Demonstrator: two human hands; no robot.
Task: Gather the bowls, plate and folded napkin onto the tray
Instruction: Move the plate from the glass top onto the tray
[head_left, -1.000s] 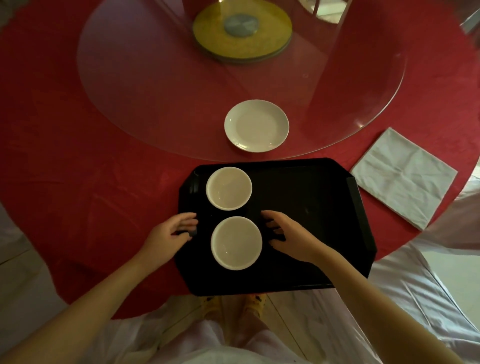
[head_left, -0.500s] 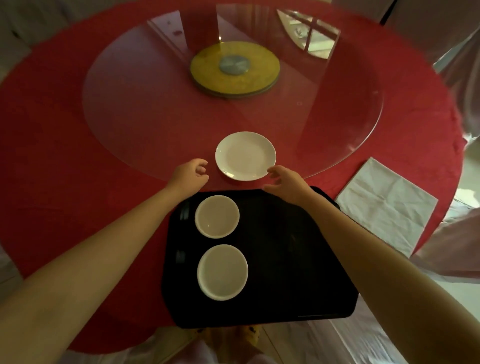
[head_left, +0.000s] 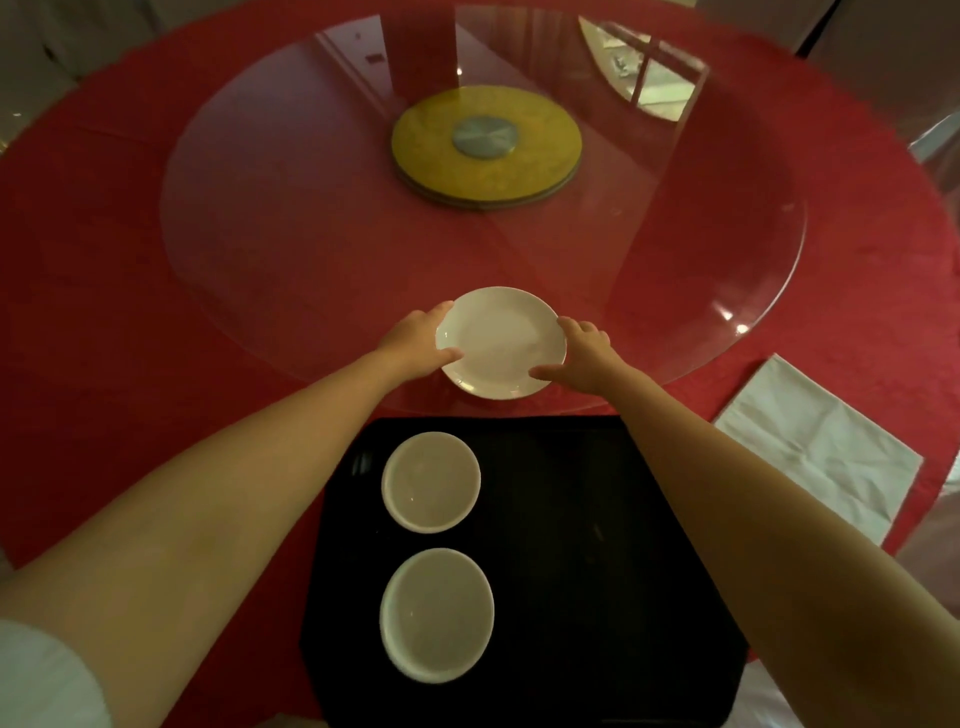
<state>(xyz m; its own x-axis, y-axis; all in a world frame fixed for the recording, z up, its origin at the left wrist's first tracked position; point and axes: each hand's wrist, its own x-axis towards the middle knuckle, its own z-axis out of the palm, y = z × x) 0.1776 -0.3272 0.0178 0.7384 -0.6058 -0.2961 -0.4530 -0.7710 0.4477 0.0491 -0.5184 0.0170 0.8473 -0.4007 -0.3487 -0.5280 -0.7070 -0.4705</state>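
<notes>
Bowls (head_left: 431, 482) fill left of tray (head_left: 597, 571); napkin (head_left: 815, 447) lies right; hands (head_left: 415, 340) grip plate (head_left: 501, 343).

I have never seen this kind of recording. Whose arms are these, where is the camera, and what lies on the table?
There is no machine: a person wears one wide-angle camera on the head, looking forward and down, so the bare arms are that person's. The left hand and the right hand grip the white plate by opposite rims, at the near edge of the glass turntable. Whether it is lifted I cannot tell. Nearer, a black tray carries two white bowls: the far bowl and the near bowl. A folded white napkin lies on the red tablecloth, right of the tray.
</notes>
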